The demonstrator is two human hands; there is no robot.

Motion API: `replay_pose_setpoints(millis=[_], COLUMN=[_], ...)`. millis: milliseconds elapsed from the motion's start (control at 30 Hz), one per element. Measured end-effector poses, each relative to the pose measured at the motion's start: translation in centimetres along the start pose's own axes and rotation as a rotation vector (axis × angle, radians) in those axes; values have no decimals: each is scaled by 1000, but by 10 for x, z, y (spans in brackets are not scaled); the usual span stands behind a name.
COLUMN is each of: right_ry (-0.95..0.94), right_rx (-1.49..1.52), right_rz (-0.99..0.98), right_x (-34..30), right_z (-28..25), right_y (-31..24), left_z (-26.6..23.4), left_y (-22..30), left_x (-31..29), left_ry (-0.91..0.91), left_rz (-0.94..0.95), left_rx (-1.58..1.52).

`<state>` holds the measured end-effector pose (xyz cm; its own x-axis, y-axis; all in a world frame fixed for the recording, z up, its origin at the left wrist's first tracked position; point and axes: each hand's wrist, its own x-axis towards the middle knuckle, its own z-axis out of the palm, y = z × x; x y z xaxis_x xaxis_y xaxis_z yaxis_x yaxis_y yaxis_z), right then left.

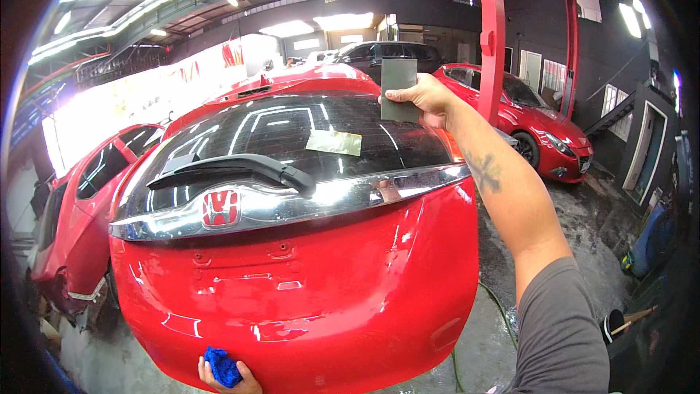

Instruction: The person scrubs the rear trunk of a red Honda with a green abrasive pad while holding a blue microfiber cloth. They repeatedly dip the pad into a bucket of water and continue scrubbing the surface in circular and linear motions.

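Note:
My right hand (421,101) is raised with the arm stretched out, pinching a flat, grey-green rectangular sandpaper sheet (399,73) between thumb and fingers. It is held up in front of the right end of the rear window (255,131) of a red car. Low in the view, my left hand (244,379) grips a crumpled blue cloth (222,367) against the lower part of the red tailgate (292,306). A creased, pale gold piece of paper (334,142) lies on the dark glass, right of the wiper (240,164).
A chrome strip (328,201) with a red emblem (221,208) crosses the tailgate. Another red car (532,113) stands behind a red post (492,37) at right, and a red car body (91,197) at left. A green hose (502,306) runs over the wet floor.

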<state>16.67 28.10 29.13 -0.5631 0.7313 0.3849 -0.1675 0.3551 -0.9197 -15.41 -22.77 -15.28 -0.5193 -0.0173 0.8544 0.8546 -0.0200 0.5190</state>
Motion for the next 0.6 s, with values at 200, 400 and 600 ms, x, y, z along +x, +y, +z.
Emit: replay_pose_setpoints(millis=[200,400,600], right_ry=[4,140,926], right_rx=[-440,-486,-454], right_rz=[-46,49,371], right_x=[-27,-137,-389], right_z=[-30,-99,-157], right_y=[5,31,161], left_z=[-10,30,88], left_y=[-12,30,84], left_x=[5,46,26], left_ry=[-109,-148,-236], left_rz=[57,1,-126], left_rx=[142,-244,-679])
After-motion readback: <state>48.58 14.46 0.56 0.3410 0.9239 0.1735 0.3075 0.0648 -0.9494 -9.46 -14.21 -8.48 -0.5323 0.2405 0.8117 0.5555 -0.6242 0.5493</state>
